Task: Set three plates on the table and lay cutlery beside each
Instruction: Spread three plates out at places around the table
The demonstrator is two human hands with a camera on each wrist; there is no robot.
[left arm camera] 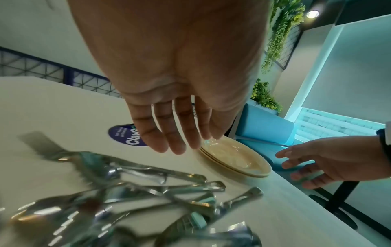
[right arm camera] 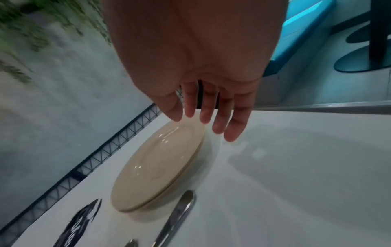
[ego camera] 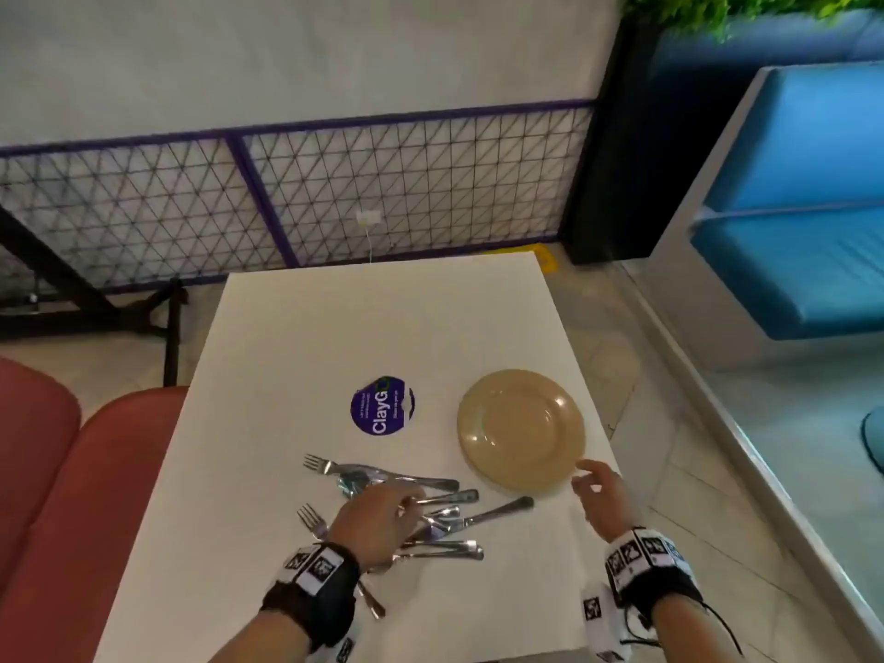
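A stack of beige plates (ego camera: 520, 430) (left arm camera: 237, 158) (right arm camera: 158, 168) sits near the right edge of the white table (ego camera: 335, 327). A loose heap of steel forks, spoons and knives (ego camera: 421, 514) (left arm camera: 131, 188) lies near the front of the table. My left hand (ego camera: 382, 519) (left arm camera: 175, 133) hovers over the heap with straight, spread fingers and holds nothing. My right hand (ego camera: 593, 485) (right arm camera: 211, 120) is just off the plates' near rim, fingers relaxed and empty; it also shows in the left wrist view (left arm camera: 313, 163).
A round purple sticker (ego camera: 381, 410) lies on the table left of the plates. Red seats (ego camera: 71, 471) stand to the left, a blue bench (ego camera: 803, 232) to the right, and a mesh railing (ego camera: 335, 193) behind the table's far edge.
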